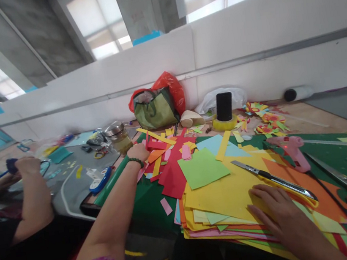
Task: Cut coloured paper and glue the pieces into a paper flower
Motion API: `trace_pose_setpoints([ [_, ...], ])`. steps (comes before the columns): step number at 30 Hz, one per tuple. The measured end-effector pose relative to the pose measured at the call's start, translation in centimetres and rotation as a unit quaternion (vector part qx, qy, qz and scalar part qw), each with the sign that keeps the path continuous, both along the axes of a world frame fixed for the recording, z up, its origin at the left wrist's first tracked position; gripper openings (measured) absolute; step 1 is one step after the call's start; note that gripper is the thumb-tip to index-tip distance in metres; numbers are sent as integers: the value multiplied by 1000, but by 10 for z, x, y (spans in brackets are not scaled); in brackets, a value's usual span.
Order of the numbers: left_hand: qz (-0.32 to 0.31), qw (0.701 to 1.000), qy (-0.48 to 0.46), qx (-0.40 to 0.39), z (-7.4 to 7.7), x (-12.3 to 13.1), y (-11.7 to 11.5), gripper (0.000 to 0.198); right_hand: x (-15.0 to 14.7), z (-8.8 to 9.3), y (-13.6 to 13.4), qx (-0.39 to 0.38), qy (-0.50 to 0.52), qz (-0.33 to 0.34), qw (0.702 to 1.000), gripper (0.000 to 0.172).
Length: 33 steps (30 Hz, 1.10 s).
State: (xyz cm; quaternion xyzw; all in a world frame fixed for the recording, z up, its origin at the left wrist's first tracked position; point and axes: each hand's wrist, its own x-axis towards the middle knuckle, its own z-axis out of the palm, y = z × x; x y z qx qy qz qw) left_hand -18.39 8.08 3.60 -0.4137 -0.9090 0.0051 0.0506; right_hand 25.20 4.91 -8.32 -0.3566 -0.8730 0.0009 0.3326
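Observation:
My left hand [138, 152] reaches to the pile of coloured paper scraps [159, 146], beside a glass jar [118, 137]; its fingers are bent and partly hidden, so their hold cannot be made out. My right hand [275, 208] lies with fingers apart on the stack of yellow paper [218, 201]. Just above that hand, a yellow and black utility knife [279, 182] rests on the stack with its blade out. A light green sheet [202, 169] lies on top, next to red paper [174, 174].
At the right are a pink glue gun [291, 150] and red-handled scissors [343, 180]. Behind stand a phone [224, 106] on yellow tape [224, 123] and a green bag [154, 109]. Another person's hand [28, 165] is at the left, near a blue tool [101, 180].

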Motion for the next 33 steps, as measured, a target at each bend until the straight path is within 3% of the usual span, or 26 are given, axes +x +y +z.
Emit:
trace_pose_setpoints([
  [8,-31,996,-59,63,24,-29,-18,24,0,-1,0,-39,5,-7,999,41],
  [13,-29,992,-58,111,23,-39,-23,24,1,1,2,-62,-6,-7,998,41],
  [19,-4,990,-28,137,23,-29,-26,28,4,16,2,-95,-56,7,994,41],
  [23,3,989,-25,143,27,-22,-29,28,12,42,4,-104,-104,54,988,46],
  [27,-12,990,-16,137,28,-5,-31,25,-1,87,8,-153,-67,109,980,43],
  [30,-67,984,40,157,24,22,-34,26,-41,120,19,-244,-22,159,956,37],
  [33,-129,973,68,177,15,52,-40,31,-104,138,39,-386,14,224,895,31],
])
